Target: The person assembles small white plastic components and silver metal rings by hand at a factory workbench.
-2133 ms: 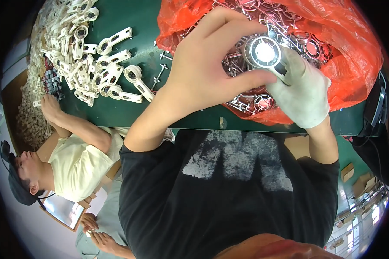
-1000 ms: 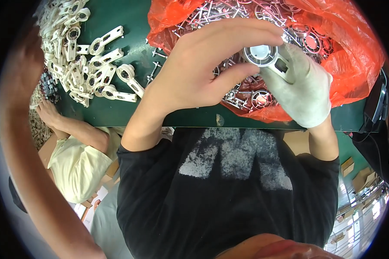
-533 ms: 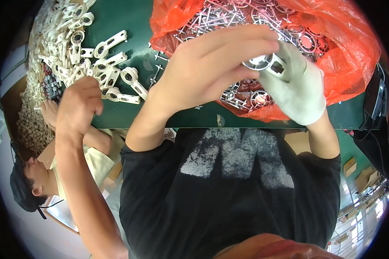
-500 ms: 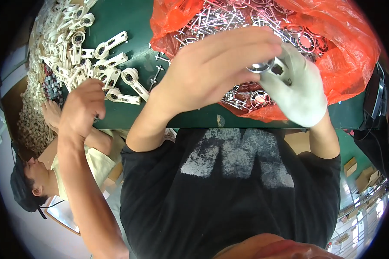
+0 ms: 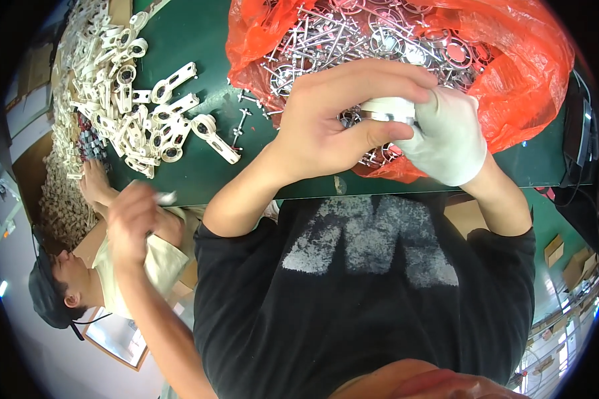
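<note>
My bare left hand (image 5: 326, 116) and my white-gloved right hand (image 5: 451, 136) meet in front of an open red plastic bag (image 5: 529, 100). Between them they grip a cream plastic part with a round end (image 5: 389, 108), turned edge-on, a shiny metal band showing along its side. My left thumb presses its near side, with the fingers arched over the top; the gloved fingers close round its other end, which they hide. Behind my hands, the bag holds a heap of chrome rods and rings (image 5: 333, 33).
Cream plastic arms with round ends (image 5: 170, 130) lie piled at the left of the green table (image 5: 209, 50). Loose metal rods (image 5: 243, 126) lie near the bag. Another person's hand (image 5: 136, 219) at the left holds a small white piece; a second hand (image 5: 94, 183) reaches the pile.
The cream part has turned edge-on between my hands, and my left thumb now lies along it. Some cream arms have shifted on the pile. A nearby person's hand moved down with a white piece.
</note>
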Demonstrator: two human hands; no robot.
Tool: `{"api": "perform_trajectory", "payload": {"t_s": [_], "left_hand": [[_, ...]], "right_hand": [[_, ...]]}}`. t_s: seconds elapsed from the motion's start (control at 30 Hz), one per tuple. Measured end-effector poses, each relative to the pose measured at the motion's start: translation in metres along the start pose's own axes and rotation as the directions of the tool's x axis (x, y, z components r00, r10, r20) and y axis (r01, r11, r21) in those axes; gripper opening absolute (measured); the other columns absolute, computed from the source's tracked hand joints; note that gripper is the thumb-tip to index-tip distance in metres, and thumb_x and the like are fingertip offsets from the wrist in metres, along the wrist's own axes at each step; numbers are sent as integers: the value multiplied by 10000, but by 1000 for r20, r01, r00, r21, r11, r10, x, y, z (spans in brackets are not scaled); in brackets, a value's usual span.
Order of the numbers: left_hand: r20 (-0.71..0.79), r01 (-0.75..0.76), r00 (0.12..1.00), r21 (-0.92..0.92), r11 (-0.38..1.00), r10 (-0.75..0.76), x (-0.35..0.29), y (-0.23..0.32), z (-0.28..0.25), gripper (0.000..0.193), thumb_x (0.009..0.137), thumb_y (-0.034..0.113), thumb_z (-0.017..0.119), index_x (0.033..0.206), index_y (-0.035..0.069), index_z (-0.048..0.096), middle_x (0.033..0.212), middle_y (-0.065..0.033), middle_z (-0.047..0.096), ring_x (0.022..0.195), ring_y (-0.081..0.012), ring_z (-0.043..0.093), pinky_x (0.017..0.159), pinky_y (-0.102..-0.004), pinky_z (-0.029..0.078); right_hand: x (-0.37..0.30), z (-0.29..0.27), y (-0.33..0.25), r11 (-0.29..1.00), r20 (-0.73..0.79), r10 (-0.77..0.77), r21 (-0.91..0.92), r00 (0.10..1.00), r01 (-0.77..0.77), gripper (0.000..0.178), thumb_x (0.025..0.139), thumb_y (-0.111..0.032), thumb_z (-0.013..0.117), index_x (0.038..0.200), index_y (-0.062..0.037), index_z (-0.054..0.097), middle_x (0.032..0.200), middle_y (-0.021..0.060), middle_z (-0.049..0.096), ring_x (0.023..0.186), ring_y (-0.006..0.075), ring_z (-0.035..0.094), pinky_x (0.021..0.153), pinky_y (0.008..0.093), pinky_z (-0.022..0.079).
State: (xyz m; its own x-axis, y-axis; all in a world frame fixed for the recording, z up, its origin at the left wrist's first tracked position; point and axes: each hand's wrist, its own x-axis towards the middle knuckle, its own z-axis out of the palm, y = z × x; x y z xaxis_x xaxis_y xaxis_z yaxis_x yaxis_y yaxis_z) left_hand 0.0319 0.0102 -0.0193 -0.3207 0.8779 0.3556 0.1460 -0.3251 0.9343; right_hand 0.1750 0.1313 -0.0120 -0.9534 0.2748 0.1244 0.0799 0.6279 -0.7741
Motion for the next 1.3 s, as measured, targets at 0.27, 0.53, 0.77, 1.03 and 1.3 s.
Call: {"api": "perform_trajectory", "payload": {"t_s": [0.27, 0.53, 0.77, 1.03, 1.3], "left_hand": [[164, 15, 984, 280, 960, -63, 11, 33, -49, 244, 759, 104, 833, 999, 98, 791, 1002, -46, 631, 819, -188, 602, 718, -291, 497], [-516, 556, 741, 114, 823, -429, 40, 56, -215, 354, 1013, 181, 604, 1332, 29, 589, 1120, -95, 702, 982, -166, 675, 845, -282, 537], [-491, 642, 713, 745, 183, -501, 5, 50, -251, 392, 926, 269, 681, 1216, 5, 667, 914, -79, 680, 757, -169, 649, 724, -279, 508], [-559, 644, 669, 765, 6, -489, -29, 54, -215, 476, 828, 270, 778, 1254, 84, 676, 945, -177, 737, 829, -266, 726, 765, -389, 558], [61, 45, 988, 776, 629, -145, 10, 71, -81, 487, 711, 151, 887, 1168, 90, 730, 984, -48, 698, 837, -149, 647, 663, -272, 489]], "right_hand": [[5, 0, -14, 1000, 27, -16, -25, 1000, 16, 382, 775, -214, 786, 1120, -75, 695, 748, 92, 679, 658, 289, 691, 633, 357, 568], [6, 6, -17, 996, -7, -13, 87, 1000, 14, 280, 845, -33, 736, 1120, -21, 682, 836, 100, 706, 747, 244, 696, 690, 334, 552], [8, 6, -15, 998, 4, 43, 54, 999, -43, 210, 884, -67, 711, 1090, -32, 695, 918, 136, 728, 805, 282, 720, 739, 349, 567], [9, 8, -7, 992, -51, -122, 10, 991, 123, 217, 854, -46, 745, 1060, -48, 678, 909, 104, 731, 771, 263, 722, 680, 342, 580], [21, 5, -3, 942, -235, -322, -177, 917, 285, 668, 734, -62, 818, 1351, -54, 561, 1180, 159, 661, 1036, 313, 674, 910, 390, 545]]}}
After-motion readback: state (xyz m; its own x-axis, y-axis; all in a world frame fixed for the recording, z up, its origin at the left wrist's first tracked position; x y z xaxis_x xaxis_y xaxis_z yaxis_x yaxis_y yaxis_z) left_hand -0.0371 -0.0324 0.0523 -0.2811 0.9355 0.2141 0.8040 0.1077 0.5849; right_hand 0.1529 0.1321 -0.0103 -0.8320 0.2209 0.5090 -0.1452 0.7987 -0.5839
